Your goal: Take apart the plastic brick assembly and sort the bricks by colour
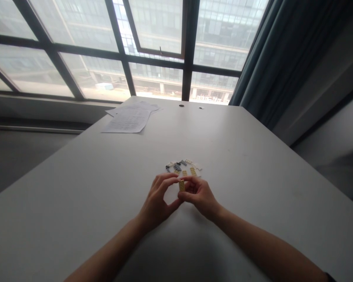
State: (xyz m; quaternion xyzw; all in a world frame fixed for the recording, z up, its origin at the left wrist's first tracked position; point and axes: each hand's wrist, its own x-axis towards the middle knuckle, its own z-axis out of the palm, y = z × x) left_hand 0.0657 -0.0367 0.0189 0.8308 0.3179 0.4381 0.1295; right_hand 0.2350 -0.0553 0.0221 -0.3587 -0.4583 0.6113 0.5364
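Observation:
Between my two hands, a little above the white table, is a small yellow building brick (181, 186), held upright with its studs showing. My left hand (159, 199) pinches it with thumb and fingertips at its top and bottom. My right hand (201, 196) grips its right side, thumb in front and index finger along the top. Just beyond the fingers lies a loose group of bricks: tan ones (193, 171), grey ones (177, 167) and white ones (189, 161). Part of this group is hidden behind my hands.
Printed sheets of paper (128, 117) lie at the table's far left corner. Two small round holes, one of them a dark hole (181, 105), sit near the far edge of the table (238, 156). Windows rise behind it, and a dark curtain (270, 58) hangs at right.

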